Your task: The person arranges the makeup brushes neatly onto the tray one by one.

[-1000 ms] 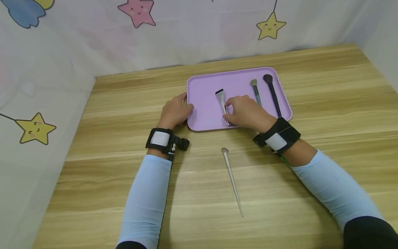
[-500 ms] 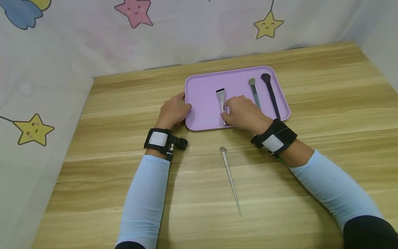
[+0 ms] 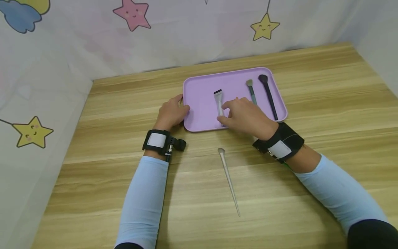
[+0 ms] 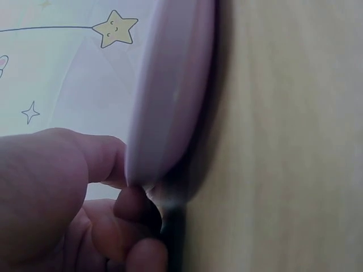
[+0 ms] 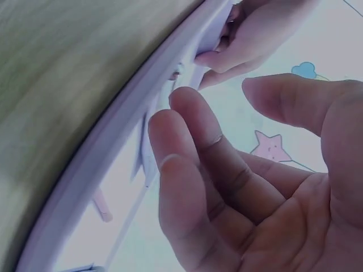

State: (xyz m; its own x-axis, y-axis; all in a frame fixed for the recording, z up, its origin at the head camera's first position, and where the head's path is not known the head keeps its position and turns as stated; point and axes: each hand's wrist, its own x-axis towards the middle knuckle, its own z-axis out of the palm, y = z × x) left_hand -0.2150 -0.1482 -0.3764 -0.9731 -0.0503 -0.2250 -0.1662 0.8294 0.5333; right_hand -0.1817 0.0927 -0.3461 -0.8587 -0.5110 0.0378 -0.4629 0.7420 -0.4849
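My left hand (image 3: 171, 112) grips the left edge of a lavender tray (image 3: 199, 119). In the left wrist view its thumb lies on the tray rim (image 4: 164, 107) and the other fingers curl below. Over the tray's front part, my right hand (image 3: 245, 116) is beside a silver makeup brush (image 3: 218, 98) with a flat, dark-tipped head. That brush lies on the tray, its handle showing by the thumb and index fingertips. The right wrist view shows the right hand (image 5: 266, 192) with thumb and fingers apart, nothing between them.
A green-handled brush (image 3: 251, 90) and a black brush (image 3: 268, 95) lie at the tray's right side. Another slim pale brush (image 3: 228, 176) lies on the wooden table (image 3: 109, 138) in front of the tray. A printed curtain (image 3: 186, 38) hangs behind.
The silver brush has turned slightly straighter on the tray. My right hand has let go of its handle and drawn back a little. My left hand keeps its place at the tray edge.
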